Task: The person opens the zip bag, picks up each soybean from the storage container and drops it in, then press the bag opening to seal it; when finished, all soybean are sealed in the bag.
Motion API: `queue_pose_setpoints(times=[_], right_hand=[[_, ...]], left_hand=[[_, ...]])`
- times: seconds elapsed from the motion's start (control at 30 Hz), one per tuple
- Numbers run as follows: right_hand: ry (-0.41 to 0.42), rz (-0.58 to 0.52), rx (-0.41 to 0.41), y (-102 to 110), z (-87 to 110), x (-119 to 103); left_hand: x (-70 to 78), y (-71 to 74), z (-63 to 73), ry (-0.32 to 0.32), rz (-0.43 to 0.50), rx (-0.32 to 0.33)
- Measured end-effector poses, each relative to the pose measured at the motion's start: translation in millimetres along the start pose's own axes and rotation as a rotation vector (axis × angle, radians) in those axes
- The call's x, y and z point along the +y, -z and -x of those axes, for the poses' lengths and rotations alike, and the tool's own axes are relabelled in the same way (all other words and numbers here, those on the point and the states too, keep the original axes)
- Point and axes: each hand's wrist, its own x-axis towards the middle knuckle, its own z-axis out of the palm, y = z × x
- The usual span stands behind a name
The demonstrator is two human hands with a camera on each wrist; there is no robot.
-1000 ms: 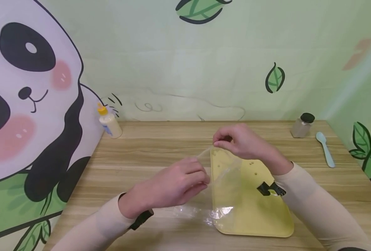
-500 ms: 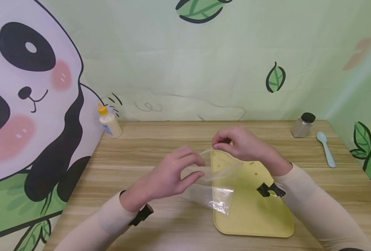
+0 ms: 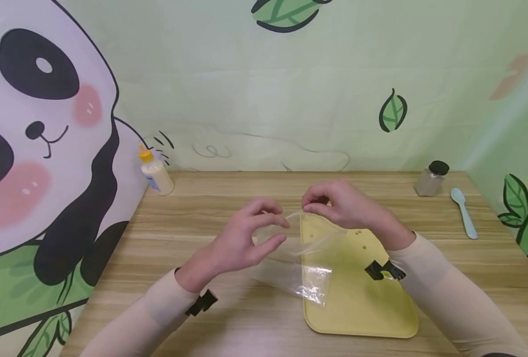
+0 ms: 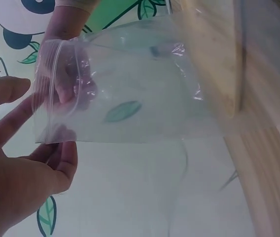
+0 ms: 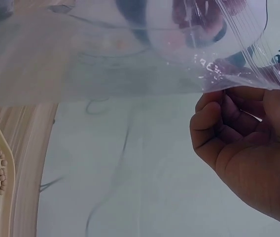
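A yellow-capped bottle [image 3: 158, 177] with pale contents stands far left. The left hand [image 3: 249, 239] is open, fingers apart beside the clear bag [image 3: 315, 285] — contact is hard to tell. The bag hangs partly over the tray [image 3: 371, 310], its mouth edge pinched by the right hand [image 3: 342, 201]. Small pellets [image 3: 364, 247] lie in the tray, partly arm-hidden. Farther right: a black-lidded jar [image 3: 429, 182] — contents unclear — and a spoon [image 3: 465, 213].
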Motion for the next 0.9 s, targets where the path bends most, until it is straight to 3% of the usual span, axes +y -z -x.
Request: queue_pose_setpoints(times=[0.33,0.9], right_hand=[[-0.014,-0.017,0.002,-2.7,1.3,3.6],[-0.01,-0.048,0.011,-5.1,2.3,8.6]], left_hand=[[-6.2,-6.1,7.5,0.139,-0.01,-0.046],[-13.5,-13.7,12.8,0.172,0.063,-0.005]])
